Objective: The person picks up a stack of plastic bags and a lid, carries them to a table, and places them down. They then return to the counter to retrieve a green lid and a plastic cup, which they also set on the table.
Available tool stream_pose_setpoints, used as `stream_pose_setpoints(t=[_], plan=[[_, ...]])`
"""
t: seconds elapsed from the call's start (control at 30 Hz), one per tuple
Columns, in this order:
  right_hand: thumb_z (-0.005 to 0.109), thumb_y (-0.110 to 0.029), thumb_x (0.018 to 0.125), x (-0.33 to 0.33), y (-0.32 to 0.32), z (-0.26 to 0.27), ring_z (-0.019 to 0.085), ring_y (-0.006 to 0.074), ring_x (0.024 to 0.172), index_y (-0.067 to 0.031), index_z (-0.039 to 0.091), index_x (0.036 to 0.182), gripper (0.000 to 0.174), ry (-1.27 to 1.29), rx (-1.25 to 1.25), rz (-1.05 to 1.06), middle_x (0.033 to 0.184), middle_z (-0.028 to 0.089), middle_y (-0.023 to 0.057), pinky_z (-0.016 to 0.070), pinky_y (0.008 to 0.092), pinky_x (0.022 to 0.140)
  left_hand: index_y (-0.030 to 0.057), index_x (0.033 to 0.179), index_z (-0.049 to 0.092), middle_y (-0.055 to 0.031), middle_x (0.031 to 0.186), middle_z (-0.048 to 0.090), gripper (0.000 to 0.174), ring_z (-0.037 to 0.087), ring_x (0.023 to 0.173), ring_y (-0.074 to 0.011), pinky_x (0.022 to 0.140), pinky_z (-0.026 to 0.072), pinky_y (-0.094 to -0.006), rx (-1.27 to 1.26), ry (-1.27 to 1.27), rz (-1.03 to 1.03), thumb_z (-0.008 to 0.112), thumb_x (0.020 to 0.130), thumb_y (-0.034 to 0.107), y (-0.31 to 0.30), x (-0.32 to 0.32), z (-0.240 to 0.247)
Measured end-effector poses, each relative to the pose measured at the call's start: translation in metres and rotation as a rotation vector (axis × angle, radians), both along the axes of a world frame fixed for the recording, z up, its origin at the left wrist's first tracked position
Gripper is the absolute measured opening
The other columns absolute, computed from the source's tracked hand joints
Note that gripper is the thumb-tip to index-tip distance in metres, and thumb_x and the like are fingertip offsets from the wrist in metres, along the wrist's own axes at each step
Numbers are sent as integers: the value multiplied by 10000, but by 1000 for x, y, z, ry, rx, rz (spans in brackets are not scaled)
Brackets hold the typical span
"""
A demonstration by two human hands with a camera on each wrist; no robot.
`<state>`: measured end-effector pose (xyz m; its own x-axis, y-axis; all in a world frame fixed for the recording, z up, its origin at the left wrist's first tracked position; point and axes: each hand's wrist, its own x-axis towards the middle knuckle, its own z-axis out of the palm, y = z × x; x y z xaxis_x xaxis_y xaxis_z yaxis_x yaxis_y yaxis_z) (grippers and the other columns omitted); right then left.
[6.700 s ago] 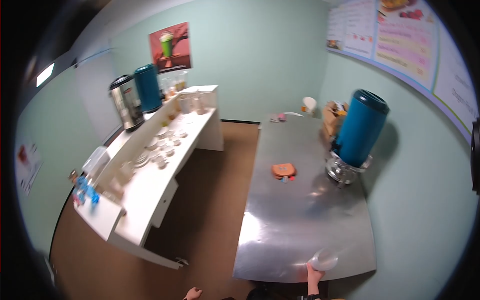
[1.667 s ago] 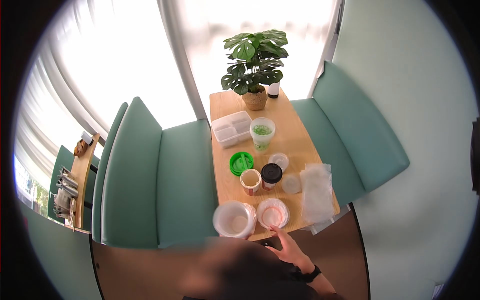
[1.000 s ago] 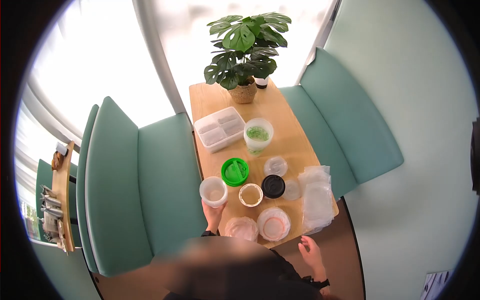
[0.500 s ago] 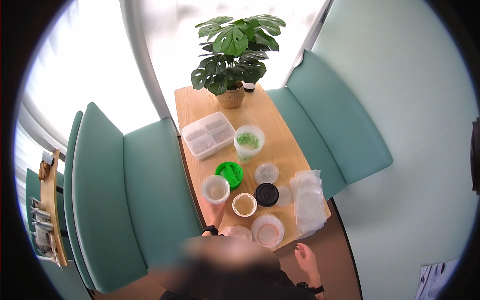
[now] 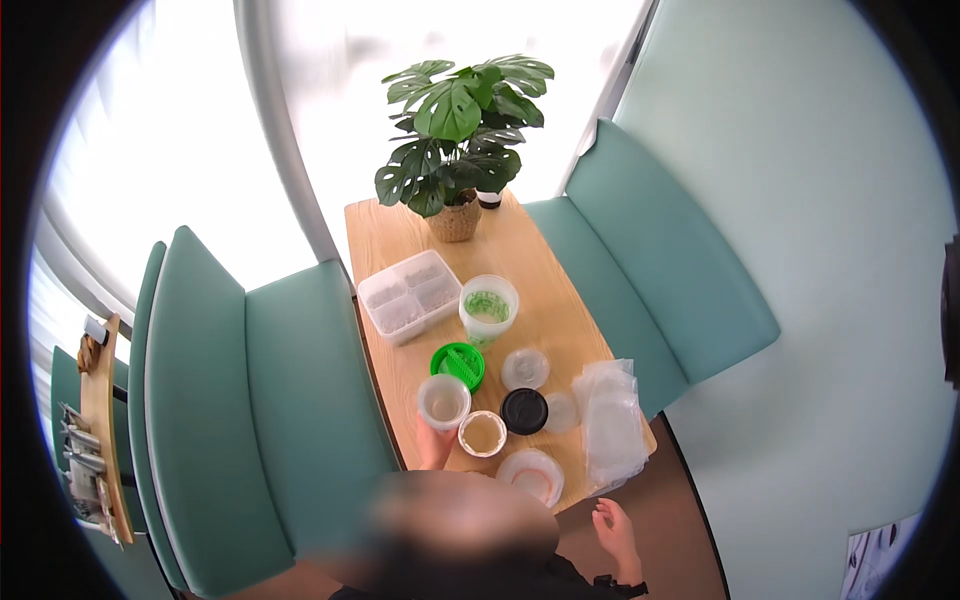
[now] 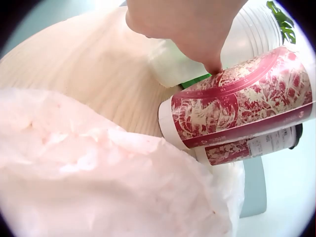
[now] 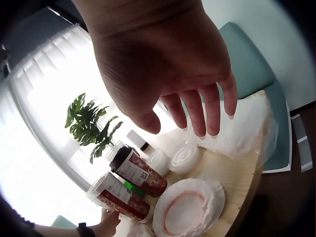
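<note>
My left hand (image 5: pixel 433 447) grips translucent plastic cups (image 5: pixel 443 385), nested one in another, beside the green lid (image 5: pixel 457 366) on the wooden table. In the left wrist view, a fingertip of that hand reaches close to a red patterned paper cup (image 6: pixel 237 101). This paper cup is uncovered; another with a black lid (image 5: pixel 524 411) stands to its right. Off the table's front right edge hangs my right hand (image 5: pixel 615 528), its fingers loose and holding nothing. Between the two hands lies a white dish with a pink ring (image 7: pixel 217 195), wrapped in crinkled film.
Clear round lids (image 5: pixel 525 369) and flat plastic bags (image 5: pixel 612 420) lie on the right. Behind are a divided plastic box (image 5: pixel 410 297), a tall cup with green print (image 5: pixel 489 307) and a potted plant (image 5: pixel 455 220). Green benches (image 5: pixel 310 370) flank the table.
Earlier I was at a steel counter, holding a clear cup in my right hand. At this table, my left hand has brought the cups from the front edge up beside the paper cup.
</note>
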<state>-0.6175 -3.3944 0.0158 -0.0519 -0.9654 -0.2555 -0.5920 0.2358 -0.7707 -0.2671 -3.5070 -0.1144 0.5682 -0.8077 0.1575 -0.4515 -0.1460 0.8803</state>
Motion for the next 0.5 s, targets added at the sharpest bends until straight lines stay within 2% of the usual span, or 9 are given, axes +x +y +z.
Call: stream_pose_setpoints(t=[0.1,0.13,0.27,0.33,0.47,0.5], plan=[[574,-164,774,-12,-10,-1,585,217,825,5,525,1048,325,12,-31,-7,946,592,148,457,303,742,13,1139,391,-173,1062,495,664,497,988,-329,810,412,-371,13,80,-26,745,619,226,5,3,1],[574,-168,775,-15,-12,-1,585,216,817,3,525,1049,326,33,-38,-1,940,592,147,458,303,736,11,1172,364,-176,1107,479,703,485,1027,-316,838,405,-362,-44,25,-55,747,620,217,7,4,3],[577,-182,778,-23,-20,0,586,214,794,4,522,1052,335,32,3,26,930,592,145,462,308,715,16,1205,343,-172,1142,466,709,476,1052,-308,858,399,-360,-9,-25,-94,729,637,194,29,9,16],[579,-186,778,-24,-23,3,588,214,784,1,523,1052,336,36,20,36,928,593,144,464,309,707,22,1226,332,-162,1169,456,660,476,1065,-282,854,402,-348,21,-82,-90,679,679,147,47,12,29],[586,-200,774,-31,-24,-12,593,215,756,-9,522,1057,347,25,91,49,923,595,142,471,311,682,29,1243,323,-150,1183,445,594,479,1067,-257,848,409,-335,181,11,-24,605,724,91,98,25,17],[586,-200,774,-32,-24,-14,593,215,756,-9,522,1057,347,19,90,57,923,595,142,471,311,682,23,1245,318,-155,1196,430,574,478,1067,-260,847,413,-332,223,46,58,579,736,72,113,27,16]])
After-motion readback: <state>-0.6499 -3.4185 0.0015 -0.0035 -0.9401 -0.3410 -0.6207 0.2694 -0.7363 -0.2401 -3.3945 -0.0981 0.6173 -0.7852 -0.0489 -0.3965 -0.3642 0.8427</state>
